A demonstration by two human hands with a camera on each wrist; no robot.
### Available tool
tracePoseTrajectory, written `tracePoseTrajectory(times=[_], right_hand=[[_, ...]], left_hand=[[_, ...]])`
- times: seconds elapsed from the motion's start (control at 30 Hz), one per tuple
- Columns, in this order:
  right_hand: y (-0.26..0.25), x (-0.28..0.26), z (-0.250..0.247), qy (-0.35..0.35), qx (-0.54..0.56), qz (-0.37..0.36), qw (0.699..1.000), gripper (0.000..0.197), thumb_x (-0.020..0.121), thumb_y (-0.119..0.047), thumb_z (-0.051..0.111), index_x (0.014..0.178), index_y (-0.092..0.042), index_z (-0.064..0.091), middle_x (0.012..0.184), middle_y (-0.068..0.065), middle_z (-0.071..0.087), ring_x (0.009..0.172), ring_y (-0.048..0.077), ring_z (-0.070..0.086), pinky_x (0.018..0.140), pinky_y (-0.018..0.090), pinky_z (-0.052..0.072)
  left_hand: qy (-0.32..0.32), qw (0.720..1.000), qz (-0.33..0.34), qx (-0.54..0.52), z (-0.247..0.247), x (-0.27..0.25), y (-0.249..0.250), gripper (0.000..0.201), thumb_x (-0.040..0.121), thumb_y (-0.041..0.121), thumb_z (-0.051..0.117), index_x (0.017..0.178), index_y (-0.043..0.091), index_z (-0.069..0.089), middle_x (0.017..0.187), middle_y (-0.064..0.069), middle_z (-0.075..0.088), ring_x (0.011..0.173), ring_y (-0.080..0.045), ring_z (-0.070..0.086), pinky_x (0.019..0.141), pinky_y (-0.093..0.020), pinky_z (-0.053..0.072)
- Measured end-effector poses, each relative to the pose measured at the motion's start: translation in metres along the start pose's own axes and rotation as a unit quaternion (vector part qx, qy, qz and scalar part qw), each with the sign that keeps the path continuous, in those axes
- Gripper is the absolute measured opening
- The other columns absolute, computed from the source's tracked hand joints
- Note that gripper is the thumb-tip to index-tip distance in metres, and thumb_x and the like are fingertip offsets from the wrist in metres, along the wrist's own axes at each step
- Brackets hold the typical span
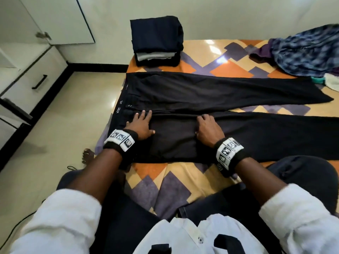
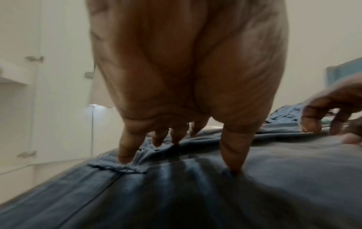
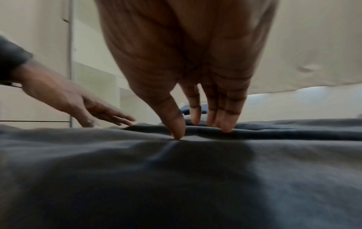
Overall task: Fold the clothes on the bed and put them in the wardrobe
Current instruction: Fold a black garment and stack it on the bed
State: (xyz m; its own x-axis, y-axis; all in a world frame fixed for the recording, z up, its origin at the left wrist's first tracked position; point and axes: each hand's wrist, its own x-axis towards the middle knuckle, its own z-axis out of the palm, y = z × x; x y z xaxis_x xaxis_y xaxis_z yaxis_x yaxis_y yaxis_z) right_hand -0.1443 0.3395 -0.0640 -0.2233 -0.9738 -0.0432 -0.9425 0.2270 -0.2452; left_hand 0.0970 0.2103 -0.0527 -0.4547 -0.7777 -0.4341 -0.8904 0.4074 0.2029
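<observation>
- Head view shows me a pair of black trousers [image 1: 211, 99] spread flat across the bed with the orange, purple and cream patterned sheet [image 1: 183, 180], waistband toward the bed's left edge, the two legs running off to the right.
- My left hand [image 1: 141, 125] lies flat on the near trouser leg just by the waistband, its grip wide, fingers straight and pressing the cloth.
- My right hand [image 1: 208, 130] sits beside it, further along the same leg, fingers extended onto a raised crease between the two legs; its grip is wide too, nothing pinched.
- Right wrist view confirms thumb and fingertips [image 3: 227, 127] touching that ridge of fabric.
- Behind the trousers, a stack of folded dark clothes [image 1: 156, 39] stands at the bed's far edge.
- At far right lies a loose heap of blue patterned clothing [image 1: 308, 50].
- White wardrobe [image 1: 36, 52] stands left, across the floor.
</observation>
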Motion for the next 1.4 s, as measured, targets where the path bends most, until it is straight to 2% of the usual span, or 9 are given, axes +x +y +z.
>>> tracePoseTrajectory(times=[0.1,0.23,0.37,0.53,0.77,1.0,1.1,1.23,1.4], right_hand=[[-0.031,-0.045,-0.007,-0.060,-0.009,-0.086,0.994,0.027,0.083,-0.021,0.061,0.106,-0.012,0.051,0.114,0.013,0.050,0.105,0.036,0.054,0.078,0.040,0.046],[-0.052,-0.069,-0.008,-0.153,-0.114,-0.154,0.970,0.031,0.086,-0.028,0.054,0.114,-0.012,0.056,0.118,0.009,0.053,0.109,0.030,0.053,0.078,0.038,0.046],[-0.055,-0.074,-0.003,-0.173,-0.169,-0.158,0.958,0.038,0.088,-0.024,0.054,0.124,-0.011,0.051,0.122,0.010,0.050,0.112,0.030,0.051,0.077,0.039,0.046],[-0.056,-0.080,0.014,-0.126,-0.189,-0.151,0.962,0.026,0.096,-0.012,0.038,0.118,-0.005,0.049,0.116,0.015,0.053,0.100,0.034,0.056,0.067,0.038,0.041],[-0.050,-0.076,0.015,-0.122,-0.137,-0.149,0.972,0.025,0.098,-0.018,0.036,0.111,-0.006,0.054,0.112,0.014,0.059,0.101,0.034,0.059,0.077,0.039,0.047],[-0.045,-0.087,0.017,-0.133,-0.179,-0.064,0.973,0.033,0.097,-0.025,0.047,0.124,-0.006,0.046,0.125,0.012,0.043,0.110,0.035,0.050,0.083,0.042,0.047],[-0.041,-0.081,0.010,-0.149,-0.193,-0.090,0.966,0.029,0.099,-0.011,0.038,0.121,-0.002,0.056,0.122,0.014,0.052,0.104,0.038,0.058,0.079,0.041,0.050],[-0.029,-0.079,-0.005,-0.219,-0.150,-0.076,0.961,0.023,0.089,-0.008,0.054,0.108,-0.001,0.064,0.114,0.018,0.064,0.103,0.037,0.064,0.081,0.038,0.051],[-0.025,-0.085,0.002,-0.223,-0.162,-0.085,0.957,0.038,0.091,-0.017,0.047,0.126,-0.002,0.048,0.127,0.017,0.042,0.115,0.039,0.049,0.095,0.042,0.046]], left_hand=[[-0.045,0.996,0.050,0.064,0.016,-0.043,-0.001,0.094,0.088,0.031,0.063,0.158,0.029,0.000,0.166,0.002,-0.007,0.152,-0.027,-0.004,0.116,-0.062,0.017],[-0.119,0.984,0.033,0.127,0.035,-0.073,-0.007,0.114,0.077,0.036,0.071,0.156,0.033,-0.012,0.163,0.004,-0.023,0.151,-0.028,-0.014,0.117,-0.064,0.005],[-0.119,0.979,0.004,0.166,0.057,-0.082,-0.007,0.124,0.077,0.032,0.074,0.151,0.033,-0.025,0.159,0.001,-0.034,0.149,-0.031,-0.022,0.115,-0.069,0.002],[-0.067,0.985,-0.012,0.161,0.060,-0.081,0.002,0.091,0.095,0.011,0.050,0.155,0.031,-0.016,0.163,0.001,-0.023,0.150,-0.038,-0.007,0.113,-0.069,0.015],[0.029,0.973,-0.092,0.209,0.081,-0.082,0.015,0.064,0.102,0.010,0.032,0.157,0.006,0.000,0.165,-0.009,-0.003,0.145,-0.049,0.015,0.108,-0.066,0.029],[0.023,0.976,-0.115,0.184,0.082,-0.076,0.014,0.072,0.100,0.010,0.046,0.157,0.009,0.001,0.166,-0.002,-0.001,0.144,-0.046,0.019,0.106,-0.064,0.035],[0.024,0.980,-0.104,0.168,0.071,-0.069,0.008,0.056,0.102,0.012,0.028,0.157,0.013,0.013,0.165,0.002,0.009,0.139,-0.042,0.031,0.107,-0.060,0.036],[0.008,0.980,-0.082,0.181,0.072,-0.057,-0.004,0.058,0.100,0.013,0.022,0.157,0.012,0.011,0.165,-0.002,0.006,0.134,-0.039,0.042,0.110,-0.054,0.035],[0.061,0.970,-0.044,0.231,0.080,-0.076,-0.004,0.063,0.100,0.014,0.035,0.157,0.011,0.010,0.165,-0.004,0.008,0.130,-0.036,0.046,0.104,-0.043,0.043]])
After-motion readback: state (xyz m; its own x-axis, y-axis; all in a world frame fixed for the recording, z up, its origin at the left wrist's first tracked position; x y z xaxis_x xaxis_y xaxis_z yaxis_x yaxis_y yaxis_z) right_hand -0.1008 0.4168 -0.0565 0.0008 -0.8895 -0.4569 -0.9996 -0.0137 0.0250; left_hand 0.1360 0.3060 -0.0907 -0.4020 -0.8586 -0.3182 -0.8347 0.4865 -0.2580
